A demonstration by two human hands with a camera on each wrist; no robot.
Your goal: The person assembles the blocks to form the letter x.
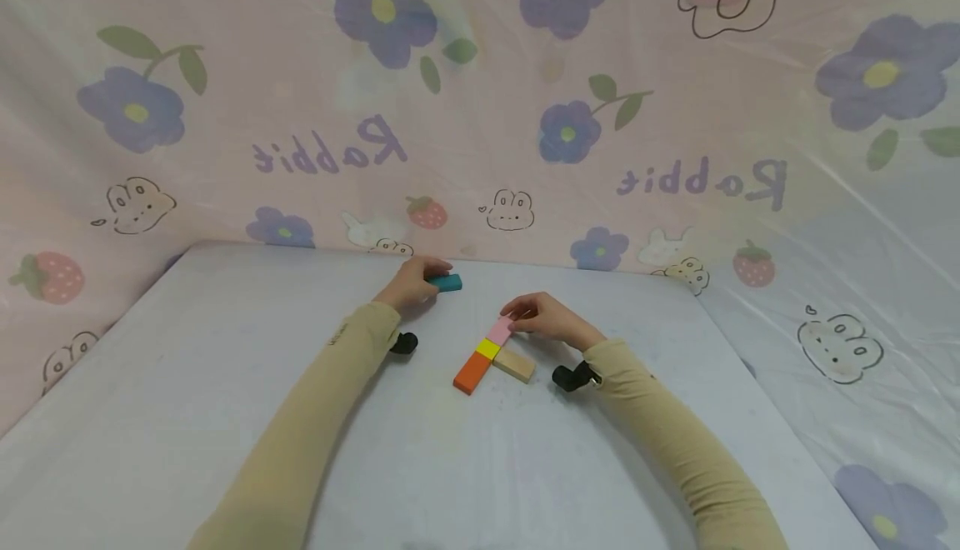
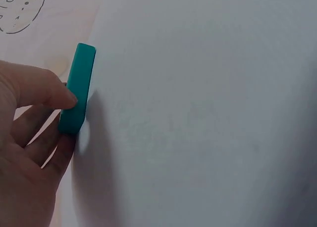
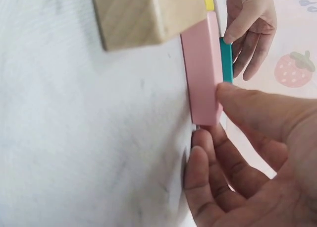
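My left hand pinches a teal block near the far edge of the table, thumb on one face and fingers behind it. In the left wrist view, the teal block extends past the thumb. My right hand holds the far end of a pink block, the thumb on its side and the fingertips at its end. Lined up with the pink block are a yellow block and an orange block. A plain wooden block branches off to the right beside the yellow one.
A white-covered table lies under the blocks. Behind it rises a patterned curtain, with more of it along both sides. Black wrist cameras hang beneath both sleeves.
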